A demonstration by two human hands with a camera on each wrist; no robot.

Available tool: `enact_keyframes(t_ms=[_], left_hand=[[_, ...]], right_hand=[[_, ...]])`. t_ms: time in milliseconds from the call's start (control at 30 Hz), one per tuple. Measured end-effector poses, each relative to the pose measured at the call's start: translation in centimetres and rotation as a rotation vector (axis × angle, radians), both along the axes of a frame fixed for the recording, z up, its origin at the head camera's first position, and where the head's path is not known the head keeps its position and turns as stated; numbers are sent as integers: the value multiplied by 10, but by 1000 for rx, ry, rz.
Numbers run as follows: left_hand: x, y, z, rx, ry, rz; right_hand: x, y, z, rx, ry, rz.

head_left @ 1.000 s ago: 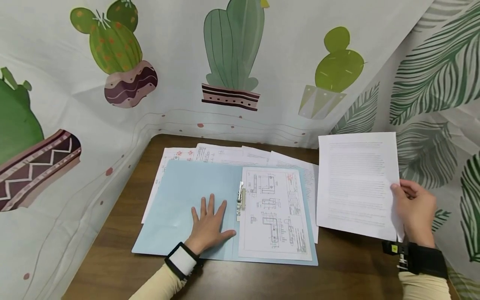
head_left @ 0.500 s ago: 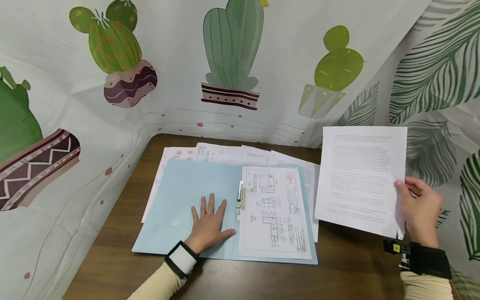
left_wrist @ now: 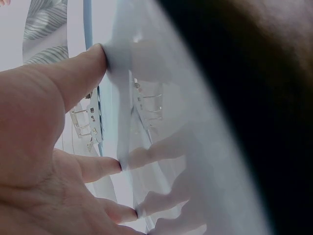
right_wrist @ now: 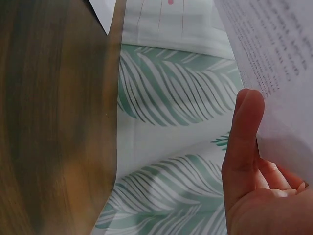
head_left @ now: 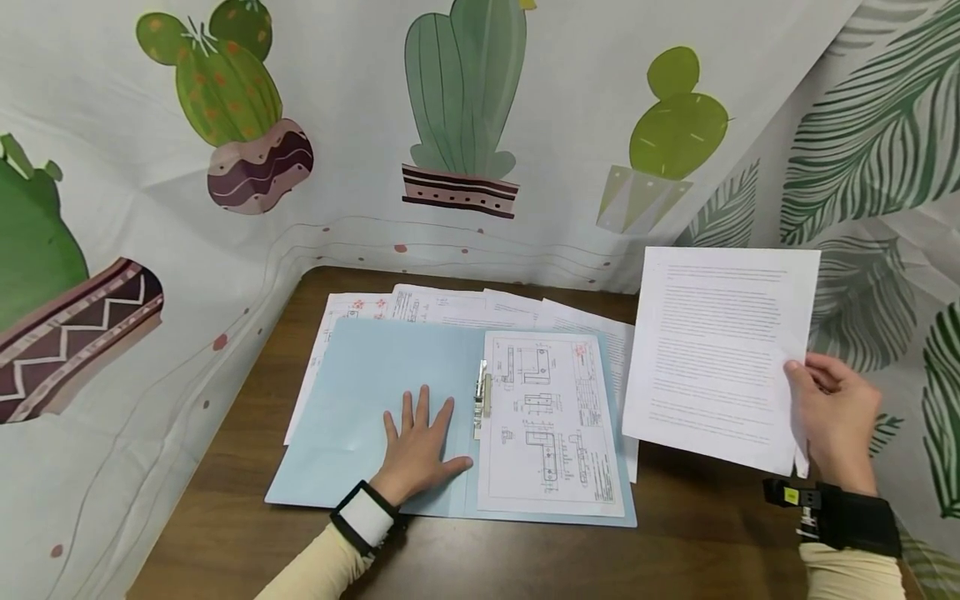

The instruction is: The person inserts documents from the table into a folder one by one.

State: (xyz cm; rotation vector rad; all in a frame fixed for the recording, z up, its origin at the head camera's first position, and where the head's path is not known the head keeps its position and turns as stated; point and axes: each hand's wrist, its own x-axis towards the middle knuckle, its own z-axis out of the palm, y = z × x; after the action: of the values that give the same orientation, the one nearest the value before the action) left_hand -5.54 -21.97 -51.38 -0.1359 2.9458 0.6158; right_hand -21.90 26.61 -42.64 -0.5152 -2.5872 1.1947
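Observation:
A light blue folder [head_left: 360,375] lies spread open on the table, a drawing sheet [head_left: 525,450] on its right side beside the metal clip [head_left: 482,400]. My left hand [head_left: 412,458] rests on the folder's left cover with fingers spread. In the left wrist view, the left hand [left_wrist: 54,147] touches a glossy surface, and the metal clip [left_wrist: 88,117] shows past the thumb. At the right, my right hand [head_left: 836,417] pinches a printed paper [head_left: 716,358] by its right edge, holding it raised. The right wrist view shows the thumb of the right hand [right_wrist: 259,171] against the paper [right_wrist: 288,112].
Several printed sheets [head_left: 465,307] lie partly under the folder, sticking out at the back and right. The brown table [head_left: 675,533] ends at a cactus-patterned cloth [head_left: 352,100] behind and a leaf-patterned cloth [head_left: 862,183] at the right.
My right hand has lifted the paper slightly and tilted it, moving it right and then a little back left. The left hand and the folder have stayed in place.

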Motion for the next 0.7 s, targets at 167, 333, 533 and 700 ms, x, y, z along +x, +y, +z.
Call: enact_keyframes(t_ms=[167,333,533,700], left_hand=[[-1,-1,-2,0,-2,-4],[-1,-2,-3,-3,-4,-10],[-1,-3,-1,12,12,-16],[-2,-2,0,19,11,-16]], right_hand=[[1,-5,-4,-36,7,40],[3,-14,-5,-69,19,81],[3,-26,-13,-44,-17,81],[4,-33,-21,-52,-52,90]])
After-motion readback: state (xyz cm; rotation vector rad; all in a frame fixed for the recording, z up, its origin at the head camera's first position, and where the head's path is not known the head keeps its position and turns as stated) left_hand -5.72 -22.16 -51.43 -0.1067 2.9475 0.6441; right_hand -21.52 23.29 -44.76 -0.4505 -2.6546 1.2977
